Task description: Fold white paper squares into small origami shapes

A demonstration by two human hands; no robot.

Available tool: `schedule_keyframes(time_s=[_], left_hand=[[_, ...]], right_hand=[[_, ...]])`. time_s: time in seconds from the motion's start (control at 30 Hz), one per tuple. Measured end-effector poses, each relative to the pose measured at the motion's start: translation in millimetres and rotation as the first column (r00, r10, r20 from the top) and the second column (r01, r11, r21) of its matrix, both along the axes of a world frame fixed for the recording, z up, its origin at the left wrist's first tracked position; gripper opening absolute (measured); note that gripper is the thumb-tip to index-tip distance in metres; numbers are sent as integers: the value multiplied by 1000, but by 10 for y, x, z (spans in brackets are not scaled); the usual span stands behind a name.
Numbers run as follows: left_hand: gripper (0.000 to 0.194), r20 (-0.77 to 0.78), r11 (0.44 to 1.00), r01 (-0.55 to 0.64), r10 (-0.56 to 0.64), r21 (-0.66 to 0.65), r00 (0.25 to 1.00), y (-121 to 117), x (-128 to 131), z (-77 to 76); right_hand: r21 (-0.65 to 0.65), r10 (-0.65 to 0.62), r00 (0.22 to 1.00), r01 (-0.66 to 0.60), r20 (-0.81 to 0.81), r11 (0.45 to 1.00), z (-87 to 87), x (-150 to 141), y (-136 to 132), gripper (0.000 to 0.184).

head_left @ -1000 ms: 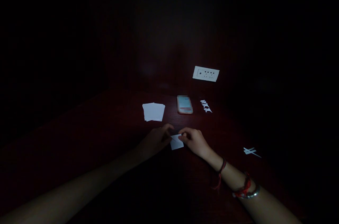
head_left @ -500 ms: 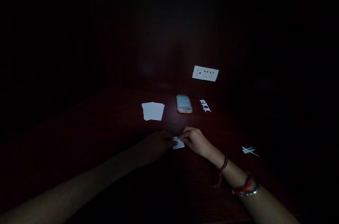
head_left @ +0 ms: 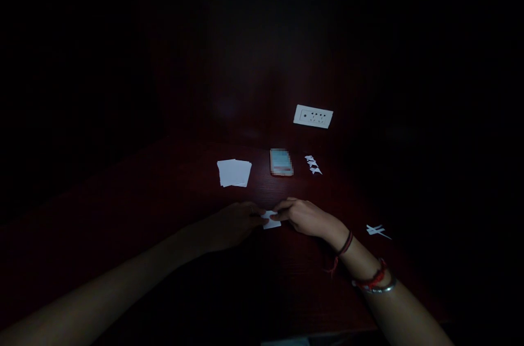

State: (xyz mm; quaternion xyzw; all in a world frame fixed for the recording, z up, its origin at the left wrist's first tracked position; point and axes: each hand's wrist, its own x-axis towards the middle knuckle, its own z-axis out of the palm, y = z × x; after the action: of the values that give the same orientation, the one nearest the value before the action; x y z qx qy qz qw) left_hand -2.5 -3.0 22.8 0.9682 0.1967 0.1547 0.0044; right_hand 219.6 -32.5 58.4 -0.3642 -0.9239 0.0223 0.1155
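Note:
A small folded-looking piece of white paper (head_left: 272, 224) lies on the dark red table between my two hands. My left hand (head_left: 234, 224), in shadow, has its fingers closed at the paper's left edge, the thumb on top. From the other side my right hand (head_left: 306, 217) pinches the same paper near its upper right, thumb and fingertips on it. Red string bracelets and a silver bangle circle my right wrist and forearm. Beyond my left hand sits a stack of white paper sheets (head_left: 234, 173).
A phone-like object with a blurred surface (head_left: 281, 162) lies beyond the hands. To its right is a row of small folded white paper pieces (head_left: 313, 164). Thin paper strips (head_left: 375, 230) lie farther right. A socket plate (head_left: 313, 117) is on the back wall. The surroundings are very dark.
My right thumb and fingers have shifted on the small paper, and more of it shows between the hands. The whole view has moved slightly; the other things stay put.

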Motion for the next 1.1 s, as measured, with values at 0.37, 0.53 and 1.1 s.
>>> schedule_keyframes(time_s=[0.37,0.53,1.1], left_hand=[[45,-112,997,-67,62,-39,992,-102,-7,113],[51,-94,994,-107,107,11,990,-77,-92,71],[46,14,999,-28,28,37,1000,-13,-180,107]], right_hand=[[-38,33,999,-34,-20,999,-20,38,-32,43],[-7,10,996,-11,-85,1000,-81,35,6,35],[-34,-3,993,-1,-121,999,-61,-135,44,28]])
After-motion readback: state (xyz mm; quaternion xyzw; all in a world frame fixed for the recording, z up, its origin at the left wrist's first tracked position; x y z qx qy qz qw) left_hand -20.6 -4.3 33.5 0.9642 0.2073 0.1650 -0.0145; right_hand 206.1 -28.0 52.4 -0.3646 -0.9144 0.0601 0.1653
